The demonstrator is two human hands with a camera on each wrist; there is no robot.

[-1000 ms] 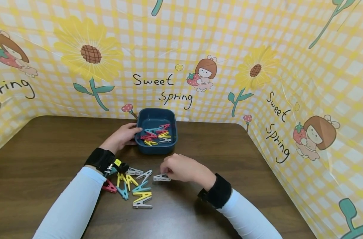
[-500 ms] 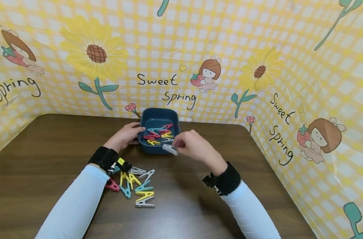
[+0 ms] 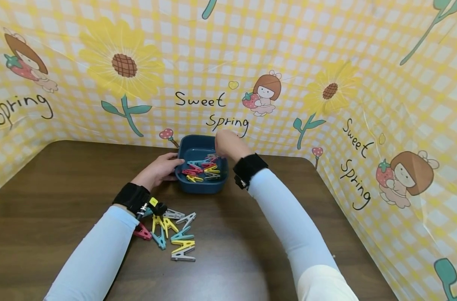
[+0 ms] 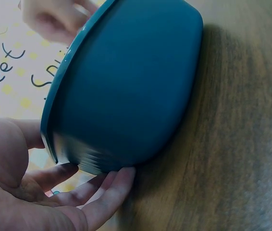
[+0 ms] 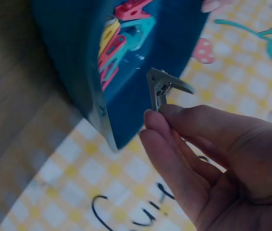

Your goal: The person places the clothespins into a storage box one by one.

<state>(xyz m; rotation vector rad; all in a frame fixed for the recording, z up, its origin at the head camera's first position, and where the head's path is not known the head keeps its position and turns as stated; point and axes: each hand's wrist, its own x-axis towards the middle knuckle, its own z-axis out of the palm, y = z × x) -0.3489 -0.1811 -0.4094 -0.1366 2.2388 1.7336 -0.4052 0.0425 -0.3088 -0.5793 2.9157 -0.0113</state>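
The right hand [image 5: 222, 159] pinches a grey clothespin [image 5: 162, 86] between thumb and fingers [image 5: 155, 126], which are close together on its handle end. The pin hangs over the open blue tub [image 3: 187, 148], above the far rim, with its jaws pointing at the coloured pegs [image 3: 201, 169] already lying inside.

The left hand [image 3: 158, 169] rests against the tub's left wall. Its fingers [image 4: 108, 190] are straight and relaxed, touching the wall low down, near the tabletop [image 3: 62, 184]; they are not curled round it.

A loose heap of clothespins [image 3: 172, 236] in yellow, teal, red and grey lies on the dark wood tabletop just beside the left forearm, near the front edge of the tub but apart from it. A yellow checked backdrop [image 3: 326, 50] printed with sunflowers and the words "Sweet Spring" stands behind and to the right of the table.
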